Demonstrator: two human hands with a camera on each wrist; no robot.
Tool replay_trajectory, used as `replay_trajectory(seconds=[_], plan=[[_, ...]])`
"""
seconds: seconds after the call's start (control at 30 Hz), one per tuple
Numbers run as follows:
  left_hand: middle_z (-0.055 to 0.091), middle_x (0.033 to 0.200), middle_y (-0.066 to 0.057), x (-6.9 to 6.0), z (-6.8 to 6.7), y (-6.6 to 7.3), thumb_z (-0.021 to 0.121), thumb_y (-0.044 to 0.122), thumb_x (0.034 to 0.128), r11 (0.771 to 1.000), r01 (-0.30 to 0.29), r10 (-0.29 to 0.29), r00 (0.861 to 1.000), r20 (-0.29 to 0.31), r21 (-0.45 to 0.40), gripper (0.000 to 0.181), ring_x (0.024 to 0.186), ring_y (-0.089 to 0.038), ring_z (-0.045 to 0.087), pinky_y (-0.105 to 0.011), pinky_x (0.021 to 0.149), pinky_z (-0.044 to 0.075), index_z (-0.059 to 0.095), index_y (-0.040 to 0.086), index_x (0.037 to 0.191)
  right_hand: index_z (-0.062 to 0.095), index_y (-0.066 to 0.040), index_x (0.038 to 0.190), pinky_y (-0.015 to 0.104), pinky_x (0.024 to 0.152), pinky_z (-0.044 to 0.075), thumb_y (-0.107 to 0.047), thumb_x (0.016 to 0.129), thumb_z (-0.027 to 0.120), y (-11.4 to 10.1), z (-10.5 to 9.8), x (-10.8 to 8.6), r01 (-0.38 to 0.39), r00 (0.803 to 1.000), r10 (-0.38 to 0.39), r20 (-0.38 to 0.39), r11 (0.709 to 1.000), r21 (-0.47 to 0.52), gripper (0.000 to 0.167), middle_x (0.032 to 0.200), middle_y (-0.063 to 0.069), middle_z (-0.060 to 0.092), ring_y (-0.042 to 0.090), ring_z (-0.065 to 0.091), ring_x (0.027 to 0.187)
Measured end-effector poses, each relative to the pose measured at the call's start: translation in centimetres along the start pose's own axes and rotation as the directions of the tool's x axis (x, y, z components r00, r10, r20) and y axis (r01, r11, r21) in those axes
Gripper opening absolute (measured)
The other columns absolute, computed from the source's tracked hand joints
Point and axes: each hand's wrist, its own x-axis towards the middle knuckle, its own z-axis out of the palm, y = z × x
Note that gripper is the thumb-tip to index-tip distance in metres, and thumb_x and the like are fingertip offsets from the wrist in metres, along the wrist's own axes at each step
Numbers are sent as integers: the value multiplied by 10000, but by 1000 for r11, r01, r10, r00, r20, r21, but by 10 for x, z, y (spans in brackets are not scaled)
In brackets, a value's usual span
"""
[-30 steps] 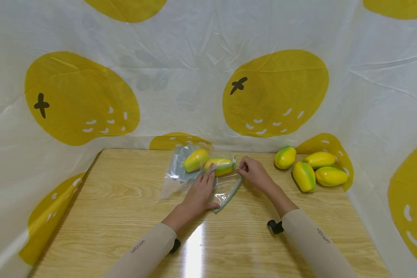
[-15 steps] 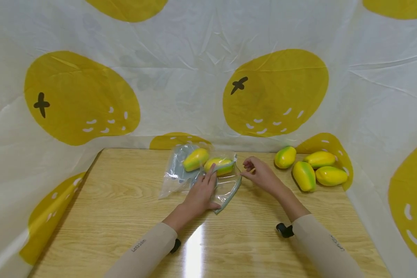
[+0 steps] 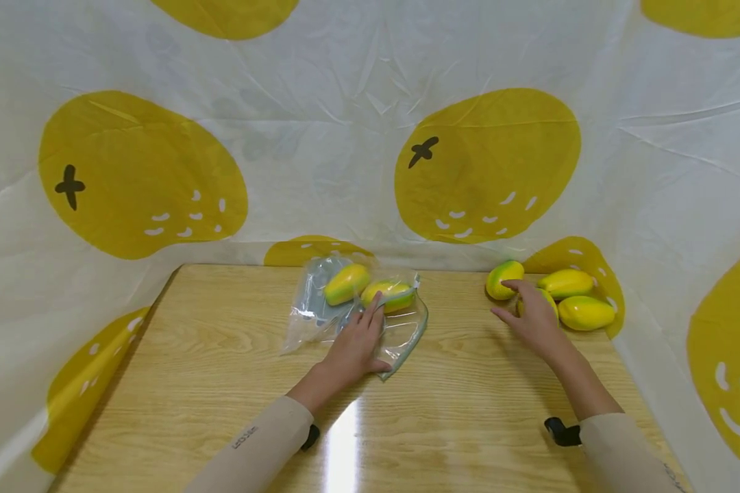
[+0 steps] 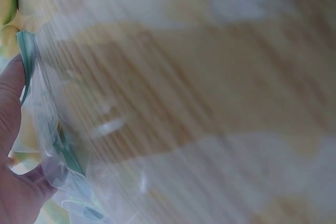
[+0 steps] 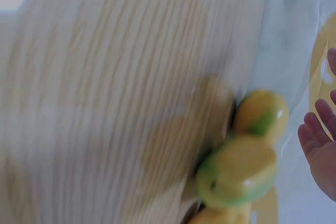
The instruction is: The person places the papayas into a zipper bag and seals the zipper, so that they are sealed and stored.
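Observation:
A clear plastic bag (image 3: 401, 335) with a grey-green zip edge lies on the table, and two yellow-green fruits, one (image 3: 347, 284) beside the other (image 3: 387, 294), are in it. My left hand (image 3: 354, 346) rests on the bag, fingers stretched over its mouth; the left wrist view shows the green zip strip (image 4: 68, 153) by the thumb. My right hand (image 3: 539, 322), fingers apart and holding nothing, is over a fruit (image 3: 551, 305) that it partly hides. In the right wrist view the hand (image 5: 320, 145) is beside the fruits (image 5: 239, 171); contact cannot be told.
Other yellow-green fruits stand around the right hand: one (image 3: 499, 279) to its left, two (image 3: 567, 283) (image 3: 586, 313) to its right. A fruit-printed cloth (image 3: 321, 171) hangs behind the wooden table (image 3: 222, 356).
My right hand has let go of the bag's zip edge and moved right to the loose fruits, its fingers spreading. My left hand has stayed on the bag.

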Motion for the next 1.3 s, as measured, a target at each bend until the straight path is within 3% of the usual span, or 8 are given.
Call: replay_trajectory(seconds=[0.23, 0.57, 0.9, 1.3], plan=[[13, 1749, -128, -1, -2, 0, 909, 575, 672, 1000, -5, 5, 1000, -10, -31, 1333, 1421, -449, 435, -488, 1109, 489, 177, 10, 1632, 450, 113, 1448, 717, 1029, 357, -166, 911, 796, 25, -20, -10, -52, 997, 50, -67, 998, -32, 697, 1420, 381, 464, 564, 413, 1309], [-4, 1751, -113, -1, -1, -1, 889, 594, 681, 1000, -8, 8, 1000, 1, -29, 1316, 1407, -409, 453, -461, 1117, 485, 183, 21, 1632, 342, 158, 1492, 715, 1011, 388, -295, 977, 728, 54, -24, -18, -197, 980, 196, -39, 979, -52, 786, 1394, 416, 425, 568, 439, 1253], [-20, 1753, -102, 0, 3, -2, 888, 596, 688, 999, -10, 10, 1000, 11, -32, 1323, 1438, -419, 426, -473, 1113, 488, 165, 28, 1638, 400, 190, 1427, 718, 1015, 370, -210, 943, 768, 62, -14, -23, -153, 988, 148, -51, 983, -103, 727, 1389, 435, 431, 594, 412, 1275], [-18, 1751, -112, 0, 3, -3, 879, 604, 699, 1000, -13, 13, 1000, 9, -15, 1335, 1421, -397, 448, -447, 1139, 465, 140, 18, 1644, 353, 143, 1477, 727, 1024, 335, -164, 935, 774, 64, -2, -34, -136, 989, 134, -67, 990, -22, 751, 1450, 417, 373, 589, 360, 1315]])
